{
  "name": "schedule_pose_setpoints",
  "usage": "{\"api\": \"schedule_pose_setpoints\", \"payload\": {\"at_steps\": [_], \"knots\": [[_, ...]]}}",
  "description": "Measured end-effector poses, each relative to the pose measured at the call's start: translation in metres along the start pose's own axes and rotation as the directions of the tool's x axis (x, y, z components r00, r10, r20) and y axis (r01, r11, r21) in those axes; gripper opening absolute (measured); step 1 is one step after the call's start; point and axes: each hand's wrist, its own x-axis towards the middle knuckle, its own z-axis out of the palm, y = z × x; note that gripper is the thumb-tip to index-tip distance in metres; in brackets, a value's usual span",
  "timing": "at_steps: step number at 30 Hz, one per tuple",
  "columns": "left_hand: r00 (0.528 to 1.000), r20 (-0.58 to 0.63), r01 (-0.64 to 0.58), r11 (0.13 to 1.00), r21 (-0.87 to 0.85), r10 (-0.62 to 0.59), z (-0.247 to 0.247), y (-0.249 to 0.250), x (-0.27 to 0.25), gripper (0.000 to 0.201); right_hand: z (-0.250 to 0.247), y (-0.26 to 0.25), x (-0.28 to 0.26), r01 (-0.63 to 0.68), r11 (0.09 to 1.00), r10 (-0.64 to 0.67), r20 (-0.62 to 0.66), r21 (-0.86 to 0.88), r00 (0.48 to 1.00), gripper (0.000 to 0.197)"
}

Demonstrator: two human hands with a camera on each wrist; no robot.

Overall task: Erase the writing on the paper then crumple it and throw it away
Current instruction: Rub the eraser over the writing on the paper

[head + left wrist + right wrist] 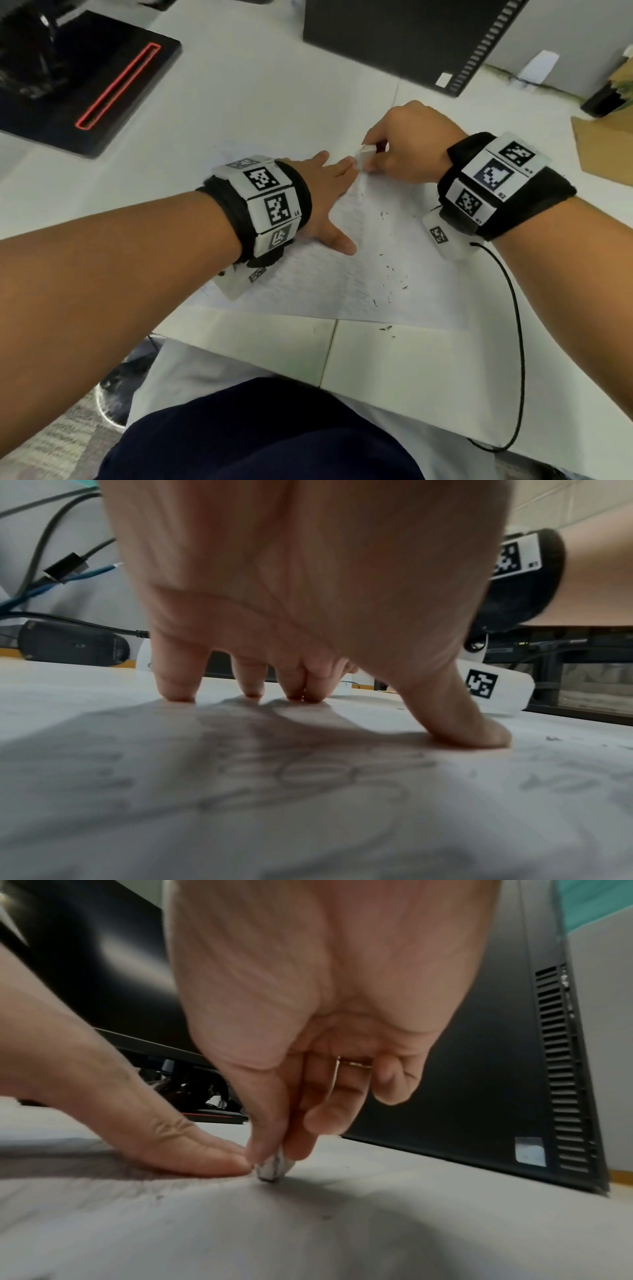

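R hand (411,144) pinches a small white eraser (367,150) btwn thumb and fingers (301,1139), remaining fingers curled in; a ring (354,1063) shows on one of them in the right wrist view. Eraser's lower end is grey w/ smudge and touches the paper (359,274), right beside the L fingertips.

L hand (325,192) lies spread on the paper, fingers straight, fingertips (178,693) and thumb pressing down, palm arched up off the sheet; it holds nothing, just pins the sheet. Index tip sits just left of the eraser.

Paper lies flat on the white bench (257,85), in front of the person, near edge close to the bench's near edge. Faint pencil writing covers the near and left parts, incl. under the L palm, blurred, can't read it. Dark eraser crumbs (394,281) scatter on the right half of the sheet, a few on the bench just past its near edge.

Both wrists carry black bands w/ square-code markers (274,202); a thin black cable (517,325) loops from the R band down off the near edge.

Further out: black PC tower (394,34) far right, w/ vent slots; black pad w/ red-outlined slot (116,85) far left; cardboard piece (603,144) at right. Left wrist view shows a black mouse (72,645) and cables (51,572) at far left.
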Motion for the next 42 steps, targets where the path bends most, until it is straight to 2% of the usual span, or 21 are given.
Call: {"api": "schedule_pose_setpoints", "payload": {"at_steps": [6,8,10,14,18,22,24,28,31,34,38,40,42], "knots": [[1.000,0.011,0.016,1.000,0.002,-0.016,-0.002,0.002,0.000,0.122,0.008,-0.017,-0.048,0.115,0.993,-0.113,0.113,-0.009,0.987,0.022],[1.000,0.010,0.017,1.000,0.017,-0.017,-0.002,0.003,0.000,0.123,0.006,-0.019,-0.054,0.107,0.994,-0.106,0.162,0.002,0.981,0.019],[1.000,0.006,0.006,1.000,0.025,-0.006,-0.003,0.004,0.001,0.123,0.002,-0.014,-0.045,0.061,0.998,-0.063,0.129,0.019,0.990,0.020],[1.000,0.000,0.005,0.999,0.034,-0.005,-0.003,0.003,0.001,0.122,-0.006,0.004,-0.008,-0.054,0.998,0.055,-0.020,0.046,0.998,0.024],[1.000,0.003,0.013,0.999,0.032,-0.013,-0.002,0.003,0.001,0.122,0.002,-0.005,-0.018,0.014,1.000,-0.015,0.009,0.024,1.000,0.023],[1.000,0.006,0.008,0.999,0.034,-0.008,-0.002,0.003,0.003,0.123,0.009,-0.013,-0.050,0.118,0.992,-0.123,0.137,0.047,0.983,0.018],[1.000,0.007,0.002,0.999,0.043,-0.002,-0.003,0.003,0.003,0.123,0.005,-0.011,-0.048,0.122,0.991,-0.129,0.170,0.054,0.977,0.017],[1.000,0.009,0.001,0.999,0.035,-0.001,-0.006,0.004,0.002,0.123,-0.002,0.003,-0.012,0.008,0.999,-0.009,0.036,0.049,0.999,0.021],[1.000,0.020,0.008,0.999,0.048,-0.009,-0.005,0.003,0.001,0.123,-0.001,0.008,-0.001,-0.041,0.996,0.042,-0.014,0.075,0.999,0.023],[1.000,0.016,0.001,0.999,0.050,-0.002,-0.005,0.003,0.001,0.122,0.006,-0.001,-0.022,0.008,0.998,-0.009,0.002,0.061,1.000,0.022],[1.000,0.018,0.000,0.999,0.042,-0.001,-0.005,0.002,0.002,0.123,0.017,-0.014,-0.064,0.143,0.988,-0.148,0.126,0.053,0.981,0.017],[1.000,0.019,-0.005,0.998,0.057,0.004,-0.005,0.003,0.003,0.123,0.017,-0.012,-0.067,0.140,0.988,-0.149,0.149,0.070,0.977,0.018],[1.000,0.018,-0.010,0.998,0.066,0.009,-0.006,0.004,0.003,0.123,0.011,-0.006,-0.052,0.101,0.993,-0.107,0.111,0.058,0.988,0.024]]}}
